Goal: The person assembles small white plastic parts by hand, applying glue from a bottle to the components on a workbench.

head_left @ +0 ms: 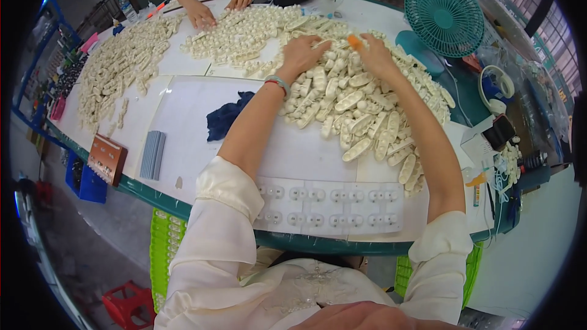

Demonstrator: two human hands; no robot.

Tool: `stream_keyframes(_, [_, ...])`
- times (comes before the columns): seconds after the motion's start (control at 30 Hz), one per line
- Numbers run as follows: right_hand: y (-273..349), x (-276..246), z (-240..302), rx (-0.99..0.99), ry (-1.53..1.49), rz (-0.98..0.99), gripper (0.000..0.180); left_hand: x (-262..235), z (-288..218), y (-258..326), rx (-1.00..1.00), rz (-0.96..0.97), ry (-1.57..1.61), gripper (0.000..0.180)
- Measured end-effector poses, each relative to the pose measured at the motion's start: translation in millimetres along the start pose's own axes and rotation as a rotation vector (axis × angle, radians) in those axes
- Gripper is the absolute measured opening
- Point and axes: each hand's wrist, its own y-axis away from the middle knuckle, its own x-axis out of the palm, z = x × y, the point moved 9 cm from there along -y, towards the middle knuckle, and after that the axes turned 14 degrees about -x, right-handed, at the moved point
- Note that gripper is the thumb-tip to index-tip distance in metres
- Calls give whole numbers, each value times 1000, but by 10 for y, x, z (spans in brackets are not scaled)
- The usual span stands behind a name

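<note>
Both my arms reach forward over a large pile of cream-coloured plastic parts (351,101), many of them long, shallow and pod-shaped, others small with rounded ends. On the far left side of the pile rests my left hand (301,54), its fingers stretched out over the parts. My right hand (376,56) is at the far side too, a short way to the right, with fingers spread among the parts. Something orange (354,41) shows at its fingertips, perhaps a finger cover. Near the table's front edge lies a flat white tray (326,226) with rows of paired round hollows.
Across the table, another person's hands (202,15) touch a second heap (235,36); a third heap (125,61) is at left. A dark blue cloth (225,117), a grey ribbed block (153,154) and a brown box (107,157) lie left. A green fan (443,17) stands at right.
</note>
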Motion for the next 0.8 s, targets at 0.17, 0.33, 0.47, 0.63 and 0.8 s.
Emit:
stream_keyframes(0.17, [82, 85, 31, 61, -224, -39, 52, 17, -112, 169, 69, 17, 135, 49])
stream_keyframes(0.33, [448, -85, 406, -94, -107, -52, 45, 222, -275, 257, 85, 136, 402, 44])
stream_keyframes(0.47, [811, -240, 566, -186, 68, -80, 46, -210, -425, 197, 250, 61, 300, 48])
stream_keyframes(0.63, [775, -306, 917, -274, 79, -58, 48, -1715, 1015, -311, 42, -374, 345, 35])
stream_keyframes(0.8, [-114, 326, 1498, -362, 36, 192, 65, -2715, 2528, -326, -351, -548, -41, 57])
